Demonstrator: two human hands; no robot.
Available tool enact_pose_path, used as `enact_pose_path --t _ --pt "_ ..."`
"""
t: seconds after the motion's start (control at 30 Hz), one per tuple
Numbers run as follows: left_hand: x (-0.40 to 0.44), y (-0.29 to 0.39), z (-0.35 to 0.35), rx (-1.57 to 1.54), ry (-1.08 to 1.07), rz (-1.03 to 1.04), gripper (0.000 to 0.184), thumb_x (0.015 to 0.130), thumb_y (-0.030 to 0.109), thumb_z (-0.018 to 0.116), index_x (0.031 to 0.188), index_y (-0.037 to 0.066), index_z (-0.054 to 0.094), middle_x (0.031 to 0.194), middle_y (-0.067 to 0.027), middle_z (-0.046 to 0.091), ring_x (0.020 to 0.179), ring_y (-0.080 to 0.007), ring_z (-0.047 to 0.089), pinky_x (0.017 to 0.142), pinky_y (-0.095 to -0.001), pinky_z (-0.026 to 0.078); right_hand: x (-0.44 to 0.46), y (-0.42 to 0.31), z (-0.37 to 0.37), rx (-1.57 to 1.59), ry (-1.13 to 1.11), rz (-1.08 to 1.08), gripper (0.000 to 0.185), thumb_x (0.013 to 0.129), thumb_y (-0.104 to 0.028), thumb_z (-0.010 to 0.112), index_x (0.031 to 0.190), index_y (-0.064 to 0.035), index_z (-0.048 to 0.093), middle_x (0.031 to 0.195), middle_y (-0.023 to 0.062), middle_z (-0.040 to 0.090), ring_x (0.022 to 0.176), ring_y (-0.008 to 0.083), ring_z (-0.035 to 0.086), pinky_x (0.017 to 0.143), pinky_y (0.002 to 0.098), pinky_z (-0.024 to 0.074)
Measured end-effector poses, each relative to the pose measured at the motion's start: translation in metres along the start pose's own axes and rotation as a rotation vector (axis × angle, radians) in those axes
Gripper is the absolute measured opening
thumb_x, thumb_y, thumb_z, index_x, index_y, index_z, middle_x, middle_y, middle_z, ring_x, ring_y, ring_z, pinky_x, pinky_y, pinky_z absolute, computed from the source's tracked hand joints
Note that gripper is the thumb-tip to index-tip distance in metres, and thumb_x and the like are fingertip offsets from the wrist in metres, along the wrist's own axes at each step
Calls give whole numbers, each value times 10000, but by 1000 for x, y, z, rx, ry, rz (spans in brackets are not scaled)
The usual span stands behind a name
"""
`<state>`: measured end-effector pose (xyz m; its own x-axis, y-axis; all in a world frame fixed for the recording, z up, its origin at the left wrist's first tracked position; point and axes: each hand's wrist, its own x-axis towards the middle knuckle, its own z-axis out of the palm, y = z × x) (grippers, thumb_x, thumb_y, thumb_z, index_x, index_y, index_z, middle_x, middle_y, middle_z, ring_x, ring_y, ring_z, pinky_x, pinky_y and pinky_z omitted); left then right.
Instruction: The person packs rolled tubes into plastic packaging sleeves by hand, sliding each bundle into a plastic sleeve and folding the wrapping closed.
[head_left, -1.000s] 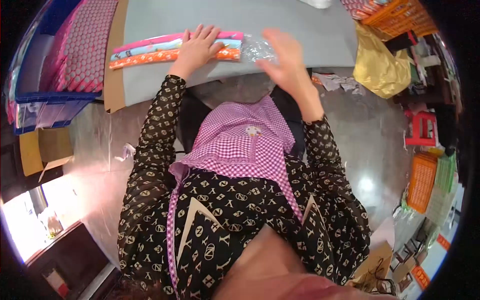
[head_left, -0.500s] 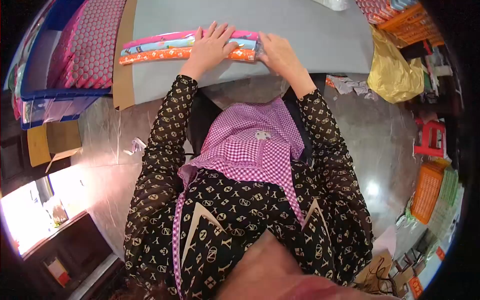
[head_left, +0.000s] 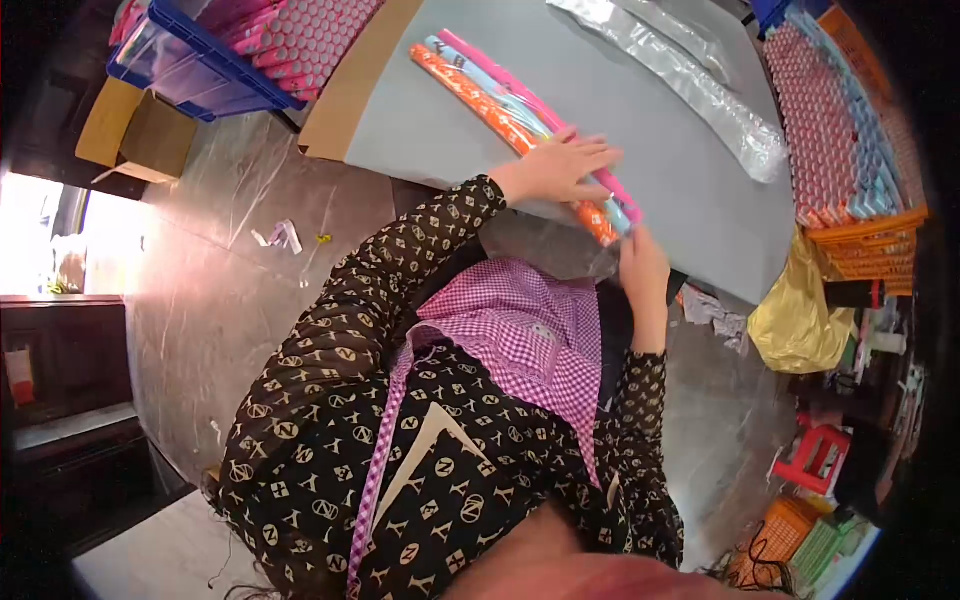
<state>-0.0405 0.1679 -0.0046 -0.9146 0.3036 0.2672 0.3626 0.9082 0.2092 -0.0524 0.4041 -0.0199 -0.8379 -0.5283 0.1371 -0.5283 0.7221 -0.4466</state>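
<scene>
Three patterned rolls, a pink roll (head_left: 492, 70), a light blue roll (head_left: 477, 77) and an orange roll (head_left: 478, 103), lie side by side in clear plastic, slanting across the grey tabletop (head_left: 400, 120). Across them near their lower end rests my left hand (head_left: 565, 168), fingers stretched out and slightly blurred. My right hand (head_left: 645, 268) is at the lower right end of the rolls, its fingers pinched on the loose end of the clear plastic sleeve (head_left: 606, 262). Part of that end is hidden by the fingers.
Long clear plastic sleeves (head_left: 690, 85) lie at the table's far side. A blue crate (head_left: 215, 60) with pink rolls stands left. At right are an orange basket (head_left: 870, 245) of stacked rolls, a gold bag (head_left: 800, 320) and a red stool (head_left: 812, 458).
The view has turned, so the rolls now slant down to the right. My left hand lies closer to their right end. My right hand has moved from beside that end to below it.
</scene>
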Motion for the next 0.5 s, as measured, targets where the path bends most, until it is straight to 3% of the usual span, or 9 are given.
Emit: enact_pose_path --t 0.07,0.13,0.2,0.23,0.37,0.43,0.5 --pt "1 0 2 -456 117 -3 620 897 445 524 1375 71 396 1412 -130 425 1354 -282 332 1102 -484 223 -17 -5 -11 58 -49 89 191 871 -186 521 933 -5 524 795 258 600 776 451 580 646 525 433" --pt "0 -5 -3 -497 133 9 587 906 424 531 1365 79 408 1410 -114 429 1354 -281 331 1106 -475 222 -32 1 -12 87 -32 76 182 877 -170 523 949 -3 520 805 260 598 784 448 584 634 506 434" --pt "0 -15 -16 -148 -35 -66 553 918 422 507 1362 104 421 1419 -83 424 1359 -283 321 1107 -465 225 -43 6 -13 143 -44 124 180 880 -172 540 948 -6 521 796 256 593 783 443 589 619 488 436" --pt "1 -22 -24 19 -133 -43 425 918 435 464 1223 144 512 1374 -37 469 1321 -281 373 1075 -500 246 -48 7 -13 143 -48 169 189 879 -181 558 945 -8 520 788 245 596 761 435 593 607 469 442" --pt "-14 -64 -11 211 19 -126 396 926 420 429 1238 189 511 1395 -33 447 1335 -283 353 1052 -542 244 -66 9 -14 246 3 143 207 882 -192 574 985 -14 557 756 223 603 654 360 607 582 406 449" --pt "-18 -80 -14 231 -49 -257 435 949 419 397 1318 199 468 1455 -47 378 1383 -323 271 1084 -564 197 -71 12 -8 346 -59 179 229 865 -186 596 986 9 587 699 160 616 615 210 599 579 344 451" --pt "-22 -111 -10 313 0 -233 397 941 400 404 1281 216 492 1448 -43 383 1366 -328 295 1063 -572 218 -73 13 -8 426 -87 201 225 854 -174 604 960 25 604 687 119 617 626 155 579 577 319 447"
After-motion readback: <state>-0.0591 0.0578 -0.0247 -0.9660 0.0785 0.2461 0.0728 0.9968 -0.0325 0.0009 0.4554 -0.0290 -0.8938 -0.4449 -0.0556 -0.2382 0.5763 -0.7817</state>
